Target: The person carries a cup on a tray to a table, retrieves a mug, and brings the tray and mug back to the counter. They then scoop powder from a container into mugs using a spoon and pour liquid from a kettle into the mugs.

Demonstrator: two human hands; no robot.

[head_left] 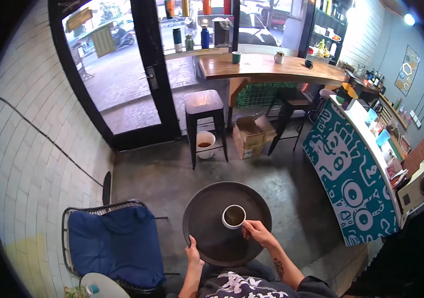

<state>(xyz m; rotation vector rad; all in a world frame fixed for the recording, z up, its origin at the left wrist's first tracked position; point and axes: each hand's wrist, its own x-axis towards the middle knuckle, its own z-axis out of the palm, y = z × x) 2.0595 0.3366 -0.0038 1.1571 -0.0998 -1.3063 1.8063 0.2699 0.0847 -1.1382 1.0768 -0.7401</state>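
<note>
Steadying a round white cup (234,217), likely ceramic, right hand (258,233) pinches its side. Left hand (193,255) clamps round black tray (206,213); moving needs levelness

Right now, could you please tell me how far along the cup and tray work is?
The tray already looks picked up, gripped by the left hand. The right hand is handling a cup over it. Possibly left: the green cup and mug on the wooden counter.
</note>
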